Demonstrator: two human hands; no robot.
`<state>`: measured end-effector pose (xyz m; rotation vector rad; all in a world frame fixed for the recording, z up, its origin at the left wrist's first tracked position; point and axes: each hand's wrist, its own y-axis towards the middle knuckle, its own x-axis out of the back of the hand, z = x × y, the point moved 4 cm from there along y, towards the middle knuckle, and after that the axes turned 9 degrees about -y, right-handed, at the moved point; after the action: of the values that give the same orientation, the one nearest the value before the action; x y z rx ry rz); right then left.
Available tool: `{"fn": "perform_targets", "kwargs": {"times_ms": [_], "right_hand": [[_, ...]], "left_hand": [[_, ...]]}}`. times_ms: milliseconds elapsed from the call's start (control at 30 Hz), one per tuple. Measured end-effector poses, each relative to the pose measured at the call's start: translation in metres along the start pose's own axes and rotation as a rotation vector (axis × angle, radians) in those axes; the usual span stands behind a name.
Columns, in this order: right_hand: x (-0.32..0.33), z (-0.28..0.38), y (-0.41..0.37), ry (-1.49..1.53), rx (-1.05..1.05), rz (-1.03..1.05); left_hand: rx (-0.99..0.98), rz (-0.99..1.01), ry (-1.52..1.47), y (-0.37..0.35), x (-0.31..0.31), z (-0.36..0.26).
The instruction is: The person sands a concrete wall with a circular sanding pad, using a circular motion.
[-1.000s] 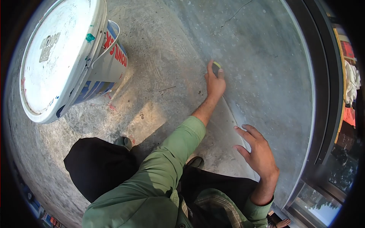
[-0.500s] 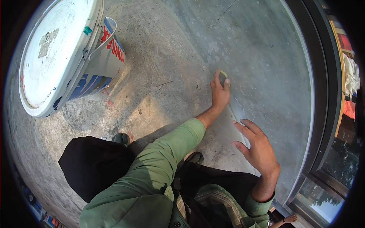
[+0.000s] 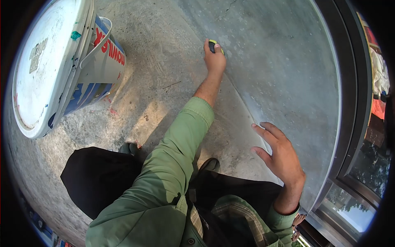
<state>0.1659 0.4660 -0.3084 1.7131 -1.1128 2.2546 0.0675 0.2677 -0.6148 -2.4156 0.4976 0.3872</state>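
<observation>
My left hand (image 3: 215,62) reaches far forward, closed around a small black and yellow tape measure (image 3: 212,46). It is at the joint where the rough floor (image 3: 164,66) meets the smooth grey wall (image 3: 284,70). Most of the tape measure is hidden by my fingers and thumb. Nearer to me, my right hand (image 3: 279,154) is open, fingers spread and slightly bent, holding nothing. Its fingertips point toward the lower part of that joint and overlap the wall in this view.
A large white lidded paint bucket (image 3: 96,72) with a wire-like handle stands on the floor at left. A dark window frame (image 3: 357,82) borders the wall at right. My black-clad knee (image 3: 98,177) and a dark shoe (image 3: 212,164) are low in view. Another person's hand (image 3: 299,219) shows at bottom right.
My left hand has moved forward and slightly left along the floor joint with the tape measure. My right hand stays nearly in place, slightly raised. The view has shifted a little.
</observation>
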Motion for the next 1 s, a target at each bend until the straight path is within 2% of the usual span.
{"fn": "perform_targets", "kwargs": {"times_ms": [67,200,267,333,400,467,533,600,700,867,933,1000], "right_hand": [[0.000,-0.001,0.000,-0.007,-0.009,-0.001],[0.001,0.005,0.005,0.022,0.012,-0.010],[0.001,0.007,0.009,0.007,0.011,0.003],[0.003,0.009,0.013,0.005,0.015,0.010],[0.002,0.008,0.014,0.009,-0.005,0.019],[0.002,0.006,0.013,-0.001,0.002,-0.005],[0.002,0.004,0.010,0.008,-0.006,-0.009],[0.001,0.004,0.006,0.017,-0.001,-0.015],[-0.001,0.003,0.006,0.004,0.016,-0.013],[-0.002,0.005,0.013,0.013,0.030,-0.001],[-0.001,0.009,0.015,0.009,0.045,-0.003],[0.000,0.010,0.017,0.008,0.050,-0.005]], "left_hand": [[-0.015,0.036,-0.024,-0.006,0.001,-0.001],[-0.017,0.132,0.127,-0.098,-0.016,0.029],[0.080,0.196,0.102,-0.145,-0.023,0.056],[0.081,0.192,0.067,-0.163,-0.026,0.065],[0.098,0.206,0.036,-0.163,-0.030,0.064],[-0.001,0.097,0.048,-0.134,-0.027,0.056],[-0.042,0.062,0.013,-0.092,-0.017,0.023],[-0.096,0.096,0.034,-0.050,-0.007,-0.003],[-0.164,0.186,0.109,-0.045,0.002,-0.003],[-0.127,0.213,0.187,-0.112,-0.005,0.062],[-0.031,0.256,0.135,-0.147,-0.012,0.100],[-0.014,0.231,0.125,-0.158,-0.016,0.097]]}}
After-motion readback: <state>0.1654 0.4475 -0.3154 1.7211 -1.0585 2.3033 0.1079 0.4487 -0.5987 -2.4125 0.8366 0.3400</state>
